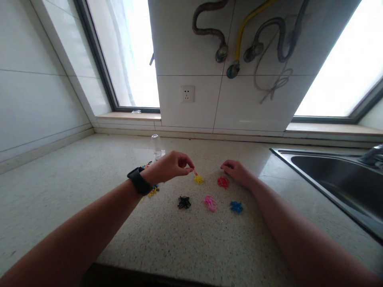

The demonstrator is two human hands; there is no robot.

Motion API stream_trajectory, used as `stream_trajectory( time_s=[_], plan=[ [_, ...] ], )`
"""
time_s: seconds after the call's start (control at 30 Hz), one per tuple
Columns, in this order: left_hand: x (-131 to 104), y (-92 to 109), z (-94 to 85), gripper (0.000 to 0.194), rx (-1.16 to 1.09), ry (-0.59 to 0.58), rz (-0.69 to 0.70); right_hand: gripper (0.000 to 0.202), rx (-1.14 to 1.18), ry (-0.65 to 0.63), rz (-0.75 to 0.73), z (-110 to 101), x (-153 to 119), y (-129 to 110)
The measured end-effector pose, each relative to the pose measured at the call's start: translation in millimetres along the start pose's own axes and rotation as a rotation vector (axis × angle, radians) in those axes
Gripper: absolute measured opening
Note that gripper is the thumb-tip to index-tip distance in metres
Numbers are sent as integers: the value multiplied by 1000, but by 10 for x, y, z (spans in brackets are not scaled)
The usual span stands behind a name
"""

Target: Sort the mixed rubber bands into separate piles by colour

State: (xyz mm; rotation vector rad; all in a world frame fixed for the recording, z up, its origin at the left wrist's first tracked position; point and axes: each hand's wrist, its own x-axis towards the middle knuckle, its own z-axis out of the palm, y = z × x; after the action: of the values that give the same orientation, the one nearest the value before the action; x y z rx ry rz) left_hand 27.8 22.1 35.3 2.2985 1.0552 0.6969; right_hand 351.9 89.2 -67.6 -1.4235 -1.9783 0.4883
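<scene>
Red band (195, 172), aslant, lower end rightward

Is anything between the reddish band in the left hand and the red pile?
The low yellow pile lies by the lower end of the reddish band in the left hand, at the start of that path. Nothing else visible stands before the red pile; the right hand is just beyond it, toward the right.

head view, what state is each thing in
Left hand, pinching
Red band, held in that pinch
Right hand, fingers curled
Red bands, heaped
Yellow bands, heaped
Black bands, heaped
Pink bands, heaped
Blue bands, heaped
Mixed bands, partly hidden
Clear container, standing
Watch, strapped on
Wall socket, nothing plugged in
</scene>
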Motion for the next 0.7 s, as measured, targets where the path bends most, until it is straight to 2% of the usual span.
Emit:
stream_trajectory(
  time_s=[0.13,0.23,0.33,0.4,0.6,0.7],
  plan=[
    [-41,286,130,32,-213,-40,14,28,-12,-22,-2,5,-5,-13],
    [-79,457,226,31,-554,-58,-33,26,-23,-30,2,13,-7,-20],
    [-109,543,317,29,-859,-106,-67,25,-36,-23,-14,18,-14,-34],
    [-120,565,370,28,-966,-131,-71,23,-42,-11,-21,20,-21,-51],
    [-89,548,477,29,-938,-96,-80,20,-26,24,-3,33,-17,-89],
    [-60,471,512,34,-624,-69,-33,21,-63,38,10,43,5,-78]
  ],
)
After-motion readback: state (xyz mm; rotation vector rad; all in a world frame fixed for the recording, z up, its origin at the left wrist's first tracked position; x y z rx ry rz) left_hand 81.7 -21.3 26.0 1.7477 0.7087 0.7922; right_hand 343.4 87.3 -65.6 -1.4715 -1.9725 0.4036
